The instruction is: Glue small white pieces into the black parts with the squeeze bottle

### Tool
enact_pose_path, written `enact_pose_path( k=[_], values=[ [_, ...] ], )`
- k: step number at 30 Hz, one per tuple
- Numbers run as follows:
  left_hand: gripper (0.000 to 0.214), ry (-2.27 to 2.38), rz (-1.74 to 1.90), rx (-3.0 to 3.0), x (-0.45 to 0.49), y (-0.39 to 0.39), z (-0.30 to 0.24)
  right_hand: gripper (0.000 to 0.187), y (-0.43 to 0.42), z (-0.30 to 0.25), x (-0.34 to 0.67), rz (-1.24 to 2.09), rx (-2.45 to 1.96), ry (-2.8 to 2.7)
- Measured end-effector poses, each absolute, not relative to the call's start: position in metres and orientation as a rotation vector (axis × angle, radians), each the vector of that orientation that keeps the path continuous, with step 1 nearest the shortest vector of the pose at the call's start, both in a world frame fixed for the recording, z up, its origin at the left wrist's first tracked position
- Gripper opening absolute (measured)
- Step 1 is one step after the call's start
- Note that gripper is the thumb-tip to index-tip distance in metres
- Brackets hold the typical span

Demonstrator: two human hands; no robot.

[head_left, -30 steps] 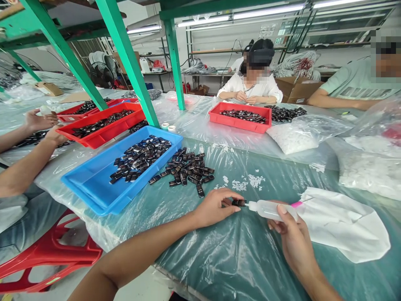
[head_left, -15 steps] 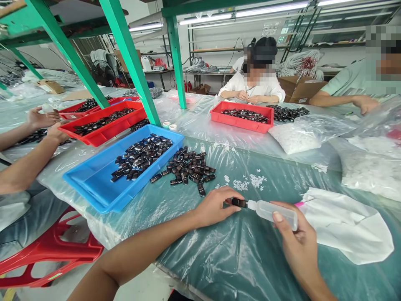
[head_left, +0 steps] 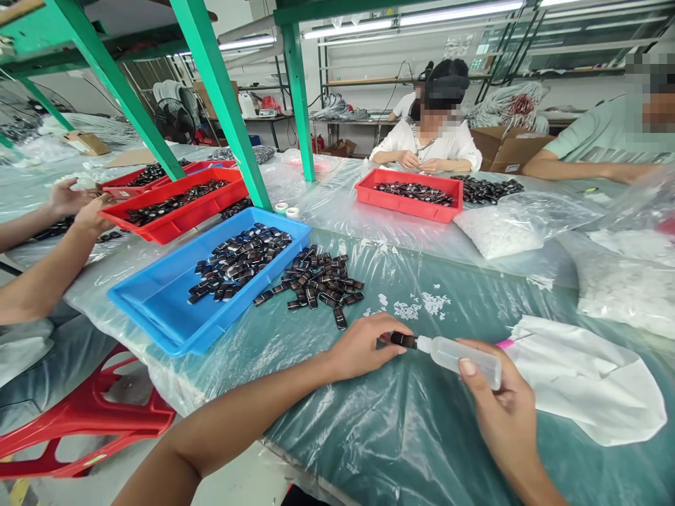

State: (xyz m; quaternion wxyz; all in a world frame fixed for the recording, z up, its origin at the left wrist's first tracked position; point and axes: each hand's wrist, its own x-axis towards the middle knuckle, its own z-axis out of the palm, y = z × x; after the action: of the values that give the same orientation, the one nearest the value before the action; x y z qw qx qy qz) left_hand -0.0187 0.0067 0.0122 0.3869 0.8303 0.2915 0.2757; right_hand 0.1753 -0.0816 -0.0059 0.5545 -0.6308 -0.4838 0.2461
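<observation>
My left hand (head_left: pixel 363 344) pinches a small dark part (head_left: pixel 403 340) against the plastic-covered table (head_left: pixel 390 429). My right hand (head_left: pixel 498 407) grips a small clear squeeze bottle (head_left: pixel 464 355), its white nozzle touching the end of the dark part. A heap of the same dark parts (head_left: pixel 319 284) lies just beyond my left hand. More of them fill a blue tray (head_left: pixel 158 302) to the left.
Red trays (head_left: pixel 174 211) (head_left: pixel 408 197) of dark parts stand farther back. A white cloth (head_left: pixel 585 383) lies right of my right hand, with bags of white bits (head_left: pixel 498 232) behind. Another person's arms (head_left: pixel 47 260) work at left; two people sit across. Green frame posts (head_left: pixel 221 105) rise from the table.
My right hand has shifted its grip further along the bottle, thumb now on top. The view has drifted slightly. The person at left has moved their hands a little.
</observation>
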Motion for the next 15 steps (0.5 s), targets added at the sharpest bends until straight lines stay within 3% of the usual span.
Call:
enact_pose_path(
  k=[10, 15],
  values=[
    [0.017, 0.836, 0.601, 2.118, -0.0185, 0.0052, 0.0140, 0.023, -0.0848, -0.0084, 0.1749, 0.566, -1.463, -1.241],
    [0.030, 0.821, 0.573, 2.111, -0.0188, 0.0051, 0.0117, 0.023, -0.0854, -0.0098, 0.1743, 0.535, -1.446, -1.265]
  ],
)
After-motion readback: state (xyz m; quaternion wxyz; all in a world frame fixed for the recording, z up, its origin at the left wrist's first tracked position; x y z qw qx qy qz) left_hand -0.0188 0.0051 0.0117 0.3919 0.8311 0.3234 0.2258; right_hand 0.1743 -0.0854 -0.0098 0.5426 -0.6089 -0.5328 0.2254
